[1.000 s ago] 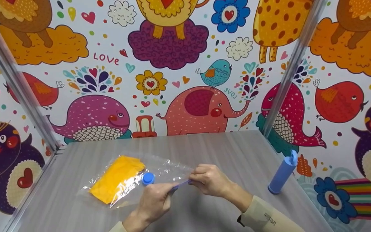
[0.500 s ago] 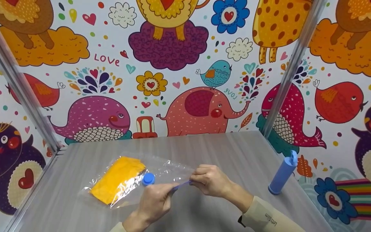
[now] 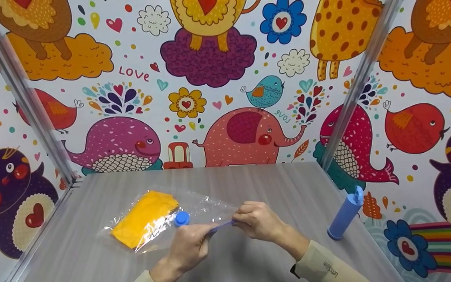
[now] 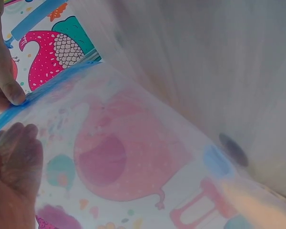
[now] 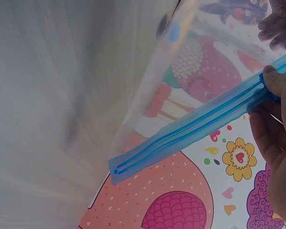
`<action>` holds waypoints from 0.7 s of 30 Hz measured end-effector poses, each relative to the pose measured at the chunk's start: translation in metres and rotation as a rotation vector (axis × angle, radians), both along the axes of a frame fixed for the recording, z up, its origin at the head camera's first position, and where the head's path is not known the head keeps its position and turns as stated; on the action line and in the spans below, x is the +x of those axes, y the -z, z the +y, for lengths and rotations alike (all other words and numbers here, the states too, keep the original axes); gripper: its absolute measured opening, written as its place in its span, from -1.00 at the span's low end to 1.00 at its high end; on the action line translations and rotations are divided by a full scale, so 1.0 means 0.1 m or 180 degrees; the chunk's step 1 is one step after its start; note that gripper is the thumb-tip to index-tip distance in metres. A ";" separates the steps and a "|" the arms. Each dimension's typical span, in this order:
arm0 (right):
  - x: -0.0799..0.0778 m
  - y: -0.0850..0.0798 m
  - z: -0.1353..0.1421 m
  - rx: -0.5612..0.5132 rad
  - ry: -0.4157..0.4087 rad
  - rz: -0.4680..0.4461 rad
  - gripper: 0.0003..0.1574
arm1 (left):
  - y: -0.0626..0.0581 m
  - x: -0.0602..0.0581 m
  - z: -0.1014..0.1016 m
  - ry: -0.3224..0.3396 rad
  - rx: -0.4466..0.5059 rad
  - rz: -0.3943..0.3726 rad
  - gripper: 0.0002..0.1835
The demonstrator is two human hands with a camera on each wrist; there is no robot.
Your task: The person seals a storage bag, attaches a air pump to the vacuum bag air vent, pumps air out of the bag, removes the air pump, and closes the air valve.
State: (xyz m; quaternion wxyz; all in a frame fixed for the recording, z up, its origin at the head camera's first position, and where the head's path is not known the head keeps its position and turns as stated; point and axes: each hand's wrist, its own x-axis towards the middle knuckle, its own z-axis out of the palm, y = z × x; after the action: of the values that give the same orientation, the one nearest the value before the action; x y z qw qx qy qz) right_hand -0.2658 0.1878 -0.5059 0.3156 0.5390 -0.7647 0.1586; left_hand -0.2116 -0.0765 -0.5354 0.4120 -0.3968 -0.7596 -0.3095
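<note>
A clear plastic zip bag (image 3: 206, 205) lies toward the left of the table, its zip edge raised between both hands. Inside it sits a folded yellow cloth (image 3: 145, 219), and a round blue valve (image 3: 182, 218) shows on the plastic. My left hand (image 3: 189, 244) grips the bag at the blue zip strip (image 5: 181, 126); its fingers (image 4: 26, 143) show through the plastic in the left wrist view. Further along the strip, my right hand (image 3: 258, 221) pinches the blue zip slider (image 5: 266, 85) between thumb and fingers. In the right wrist view the strip's far end hangs free.
A light blue cylinder (image 3: 343, 215) with a loop-like top stands upright on the grey table (image 3: 280, 184), at the right edge. Walls with printed cartoon animals (image 3: 241, 137) close off the back and sides, joined by metal corner posts (image 3: 339, 117).
The head view has shifted slightly, so the whole scene sits a little lower and further right. Both hands keep their hold on the zip strip, with hardly any movement.
</note>
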 end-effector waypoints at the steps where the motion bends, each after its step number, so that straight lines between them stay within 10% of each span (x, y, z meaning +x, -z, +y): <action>1: 0.00 0.00 0.00 -0.0007 -0.0009 0.0008 -0.79 | 0.00 0.00 0.00 0.0002 0.0004 -0.0001 -0.71; 21: -0.03 0.06 0.07 0.0039 0.0112 -0.0001 -0.96 | -0.02 0.01 0.00 -0.0039 0.0023 0.0042 -0.69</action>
State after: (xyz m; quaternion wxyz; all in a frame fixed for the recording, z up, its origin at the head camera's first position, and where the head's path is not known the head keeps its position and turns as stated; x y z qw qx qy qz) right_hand -0.2685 0.1947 -0.5120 0.3150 0.5273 -0.7750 0.1484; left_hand -0.2103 -0.0766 -0.5330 0.4204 -0.3927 -0.7582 -0.3070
